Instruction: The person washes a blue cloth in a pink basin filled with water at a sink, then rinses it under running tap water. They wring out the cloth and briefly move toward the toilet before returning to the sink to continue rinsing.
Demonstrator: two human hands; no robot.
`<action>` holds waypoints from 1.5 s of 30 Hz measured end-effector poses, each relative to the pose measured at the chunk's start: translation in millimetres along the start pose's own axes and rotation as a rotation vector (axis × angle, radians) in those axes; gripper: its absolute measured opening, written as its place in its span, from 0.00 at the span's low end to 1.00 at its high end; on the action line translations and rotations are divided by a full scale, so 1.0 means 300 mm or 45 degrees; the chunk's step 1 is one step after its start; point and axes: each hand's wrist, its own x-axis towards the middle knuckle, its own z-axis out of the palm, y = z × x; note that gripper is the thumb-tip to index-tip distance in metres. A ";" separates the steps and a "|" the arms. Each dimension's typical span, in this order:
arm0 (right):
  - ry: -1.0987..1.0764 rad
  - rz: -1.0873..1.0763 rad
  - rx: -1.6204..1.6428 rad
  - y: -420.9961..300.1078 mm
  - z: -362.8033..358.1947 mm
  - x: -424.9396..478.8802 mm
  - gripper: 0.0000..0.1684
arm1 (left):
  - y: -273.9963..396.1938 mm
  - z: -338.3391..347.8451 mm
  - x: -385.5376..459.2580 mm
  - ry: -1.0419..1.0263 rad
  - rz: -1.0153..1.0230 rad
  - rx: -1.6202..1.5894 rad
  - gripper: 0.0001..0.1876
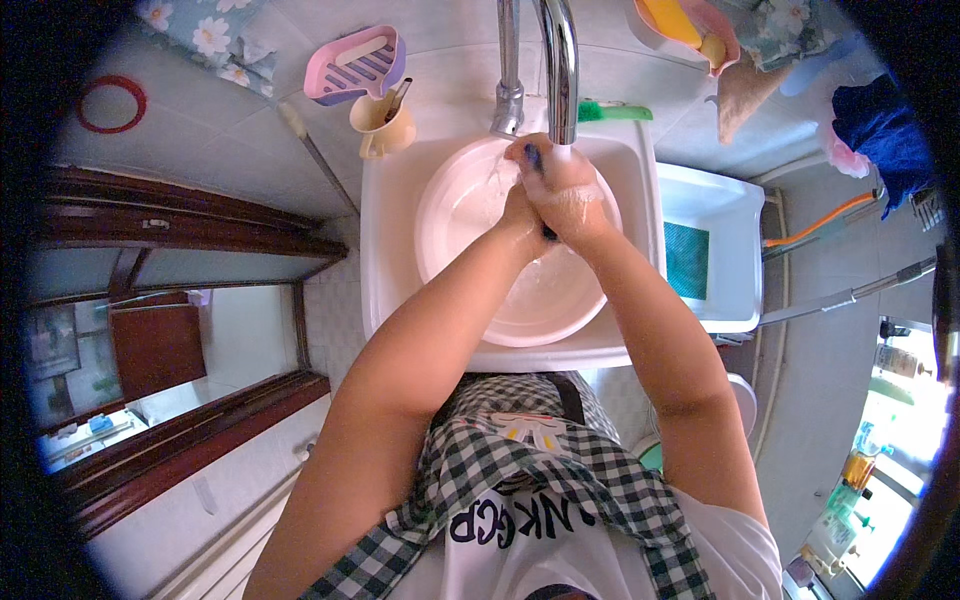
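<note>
Water runs from the chrome faucet (562, 75) onto my right hand (568, 180), which lies over my left hand (526, 214). Both hands touch each other above a round white basin (442, 292) set in the white sink (390, 315). A small dark blue thing (533, 157) shows among the fingers, and a black bit (550, 234) shows by the left wrist; whether they belong to one object cannot be told. The right hand is wet, with some foam near its wrist. Most of the left hand's fingers are hidden.
Behind the sink's left corner are a yellow cup (386, 124) and a pink-purple soap dish (356, 64). A green brush (615, 112) lies behind the faucet. To the right stand a white plastic tub (739, 262) and a metal pole (847, 298).
</note>
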 end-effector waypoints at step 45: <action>0.324 -0.380 -0.196 -0.031 0.047 -0.171 0.15 | 0.080 -0.033 -0.024 -0.889 -0.243 -0.600 0.22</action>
